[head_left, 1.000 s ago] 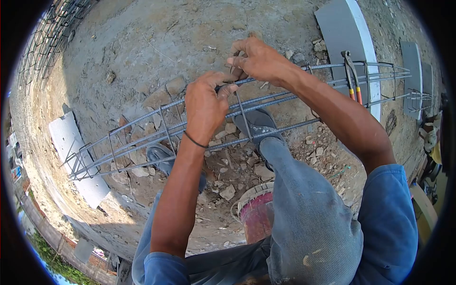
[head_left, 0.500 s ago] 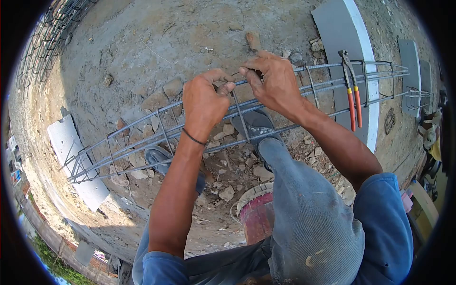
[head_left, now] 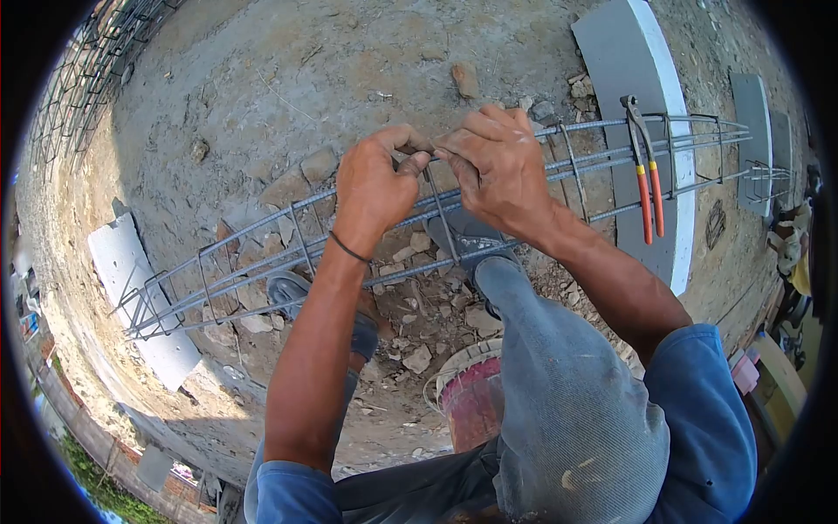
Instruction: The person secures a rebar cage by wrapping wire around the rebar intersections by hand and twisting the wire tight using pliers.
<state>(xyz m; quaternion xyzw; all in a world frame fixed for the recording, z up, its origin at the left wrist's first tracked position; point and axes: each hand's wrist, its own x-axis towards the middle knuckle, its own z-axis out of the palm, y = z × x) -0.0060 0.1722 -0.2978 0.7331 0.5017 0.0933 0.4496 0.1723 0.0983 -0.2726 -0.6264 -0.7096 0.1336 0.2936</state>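
A long rebar cage (head_left: 249,229) of ribbed bars and bent stirrups lies crosswise before me. My left hand (head_left: 375,183) is closed, thumb and forefinger pinching at the top bar beside a stirrup (head_left: 443,217). Just right of it, my right hand (head_left: 502,170) is closed too, fingertips meeting the left ones. Between them is a thin dark tie wire, mostly hidden by the fingers. End-cutting pincers with red-and-yellow handles (head_left: 645,201) hang over the cage to the right, jaws upward.
A grey-white slab (head_left: 650,105) props the cage at right, a pale block (head_left: 135,271) at left. My sandalled foot (head_left: 463,234) is under the bars. A pink bucket (head_left: 471,402) stands near my knee among rubble. More rebar cages (head_left: 92,70) lie far left.
My right hand has moved slightly left and turned, its fingers curling in toward the left fingertips. The left hand stays nearly in place. The pincers have barely shifted.
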